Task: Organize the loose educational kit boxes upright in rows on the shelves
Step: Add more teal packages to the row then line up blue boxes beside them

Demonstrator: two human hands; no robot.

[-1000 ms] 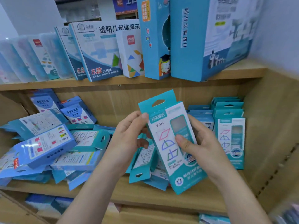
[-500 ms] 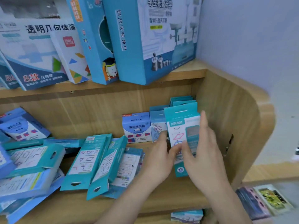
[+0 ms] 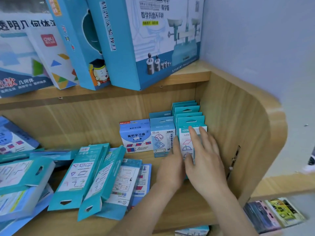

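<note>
The lower half of the front teal box (image 3: 190,123) is hidden behind the left hand (image 3: 170,169) and right hand (image 3: 204,160). The top edge cuts off the balance-scale box (image 3: 162,40). The loose boxes (image 3: 17,184) at the left edge and the packets (image 3: 272,215) at lower right are blurred.

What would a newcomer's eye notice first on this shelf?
Probably the left hand and right hand touching the front teal box of the upright row, at the right end of the shelf. Then the loose boxes lying flat to the left, and the big balance-scale box above.

Head view looks down, close, at shelf (image 3: 170,206).
</note>
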